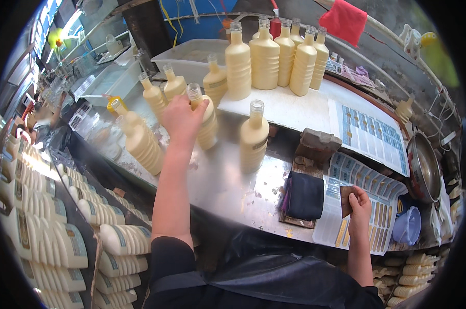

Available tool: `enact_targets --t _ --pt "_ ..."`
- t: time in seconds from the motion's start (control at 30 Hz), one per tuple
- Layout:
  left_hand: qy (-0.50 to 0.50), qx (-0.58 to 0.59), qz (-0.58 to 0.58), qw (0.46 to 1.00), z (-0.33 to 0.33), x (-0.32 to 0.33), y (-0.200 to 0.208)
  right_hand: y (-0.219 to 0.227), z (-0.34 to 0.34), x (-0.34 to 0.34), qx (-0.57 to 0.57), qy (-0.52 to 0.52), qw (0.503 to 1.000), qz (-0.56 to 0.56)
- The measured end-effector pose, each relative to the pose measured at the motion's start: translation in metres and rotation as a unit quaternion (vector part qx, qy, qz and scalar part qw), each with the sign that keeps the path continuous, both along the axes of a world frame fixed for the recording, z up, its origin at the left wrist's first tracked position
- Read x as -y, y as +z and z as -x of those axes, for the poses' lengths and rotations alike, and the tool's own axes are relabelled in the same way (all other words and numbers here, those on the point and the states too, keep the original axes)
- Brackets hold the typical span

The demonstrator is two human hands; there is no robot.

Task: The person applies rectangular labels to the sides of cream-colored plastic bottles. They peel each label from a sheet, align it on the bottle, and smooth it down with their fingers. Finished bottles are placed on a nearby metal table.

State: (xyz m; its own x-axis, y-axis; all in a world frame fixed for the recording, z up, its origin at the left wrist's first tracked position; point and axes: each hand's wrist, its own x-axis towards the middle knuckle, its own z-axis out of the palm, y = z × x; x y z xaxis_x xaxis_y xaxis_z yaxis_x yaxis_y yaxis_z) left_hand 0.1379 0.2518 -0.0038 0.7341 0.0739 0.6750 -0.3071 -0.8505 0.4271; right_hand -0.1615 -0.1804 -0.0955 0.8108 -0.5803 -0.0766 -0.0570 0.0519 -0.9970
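Observation:
My left hand (184, 119) is closed round the neck and shoulder of a cream-coloured ribbed bottle (207, 131) with a clear neck, upright over the metal worktop. Another cream bottle (253, 147), with a small dark label on its side, stands apart to its right. Several similar bottles, among them a ribbed one (143, 147), stand left of and behind my hand. At the right, my right hand (361, 207) pinches a small flat brown piece (346, 202), perhaps a scraper, above a sheet of stickers (329, 232) with gold strips and blue-white labels.
A folded dark cloth (305, 195) lies beside the sticker sheet, below a brown block (319, 144). Cream bottles (264, 62) crowd a raised white board (315, 105), which bears another label sheet (369, 135). Plastic tubs (163, 56) stand behind. Racks of labelled bottles (42, 234) fill the lower left.

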Motion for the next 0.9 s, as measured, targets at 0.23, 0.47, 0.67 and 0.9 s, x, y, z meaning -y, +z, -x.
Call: enact_targets --t 0.23,0.47,0.67,0.9 --pt "-0.015 -0.158 0.029 0.987 -0.022 0.02 0.007 -0.009 -0.024 -0.012 -0.033 0.019 0.999 0.019" --pt "-0.187 -0.236 0.363 0.882 -0.079 -0.044 0.007 -0.017 -0.038 -0.012 -0.057 0.021 0.998 -0.004" --pt "0.101 -0.017 0.177 0.979 -0.193 -0.07 -0.02 -0.018 -0.046 -0.008 -0.047 0.021 0.999 -0.016" --pt "0.081 -0.017 0.087 0.993 -0.173 -0.057 -0.032 -0.026 -0.033 -0.002 -0.046 -0.009 0.996 -0.071"
